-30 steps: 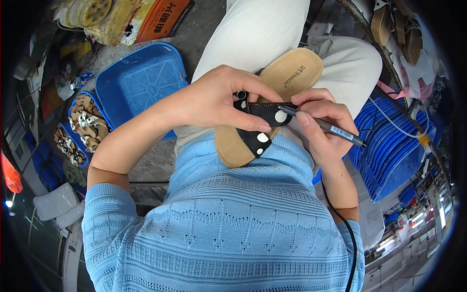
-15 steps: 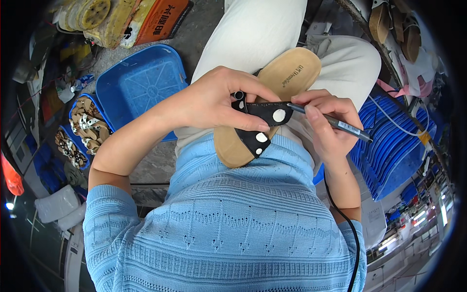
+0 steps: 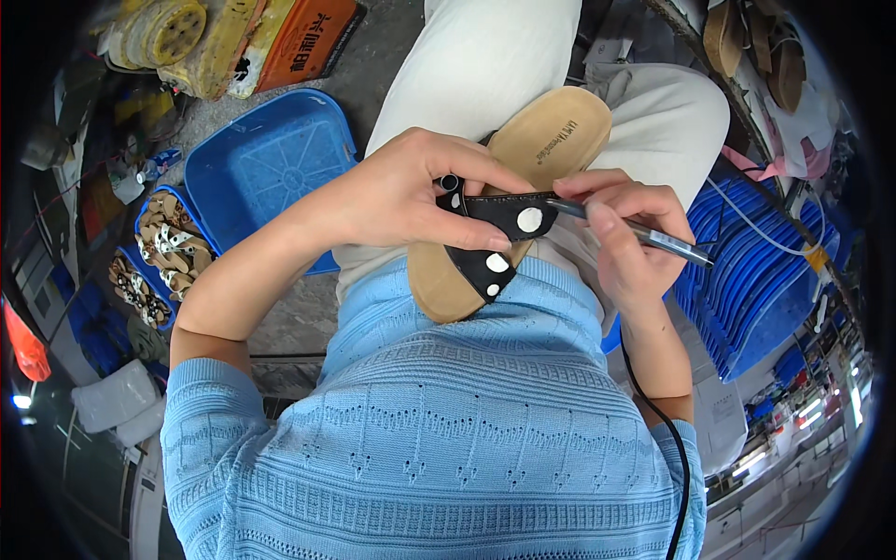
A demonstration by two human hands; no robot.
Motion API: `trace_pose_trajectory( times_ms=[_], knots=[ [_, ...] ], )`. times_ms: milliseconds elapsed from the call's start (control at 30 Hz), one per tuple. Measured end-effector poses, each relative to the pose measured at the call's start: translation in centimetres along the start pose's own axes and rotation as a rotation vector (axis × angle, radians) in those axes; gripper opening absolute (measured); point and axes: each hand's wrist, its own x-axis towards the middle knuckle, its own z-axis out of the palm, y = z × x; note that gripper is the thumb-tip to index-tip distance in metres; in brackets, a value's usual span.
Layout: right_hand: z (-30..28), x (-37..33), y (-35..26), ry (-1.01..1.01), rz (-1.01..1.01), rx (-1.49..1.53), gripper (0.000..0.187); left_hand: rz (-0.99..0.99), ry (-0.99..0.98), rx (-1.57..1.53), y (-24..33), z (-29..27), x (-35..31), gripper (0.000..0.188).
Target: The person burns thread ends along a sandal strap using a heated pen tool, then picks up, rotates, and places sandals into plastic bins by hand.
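Cluttered workshop floor below, sandal work going on in my lap.

Grey concrete shows beyond my knees; to the left of my left hand [image 3: 401, 191] lies an empty blue plastic tray [image 3: 266, 163], and further left a second tray filled with finished sandals [image 3: 163, 247]. A stack of blue trays [image 3: 756, 280] sits to the right of my right hand [image 3: 625, 238]. Between both hands, a tan sandal sole [image 3: 527, 163] rests across my thighs, its black strap with white dots [image 3: 509, 219] lifted over it. My left hand is curled closed, fingers over the top and thumb pinching the strap's left end. My right hand is closed in a pen grip round a slim metal tool [image 3: 644, 233], its tip touching the strap's right edge.
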Motion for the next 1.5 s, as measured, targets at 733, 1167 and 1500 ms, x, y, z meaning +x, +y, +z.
trace_pose_trajectory(
  times_ms=[733,1167,1500],
  knots=[
    [0.2,0.2,0.0,-0.008,0.019,0.011,0.013,0.003,0.000,-0.014,-0.3,0.1,-0.2,0.038],
    [1.4,0.7,-0.9,-0.165,-0.028,-0.419,0.014,0.029,0.004,0.026,-0.6,0.2,-0.1,0.038],
    [-0.8,-0.2,0.4,0.029,0.017,0.046,0.010,-0.044,-0.042,0.028,-0.4,-0.7,-0.5,0.043]
  ],
)
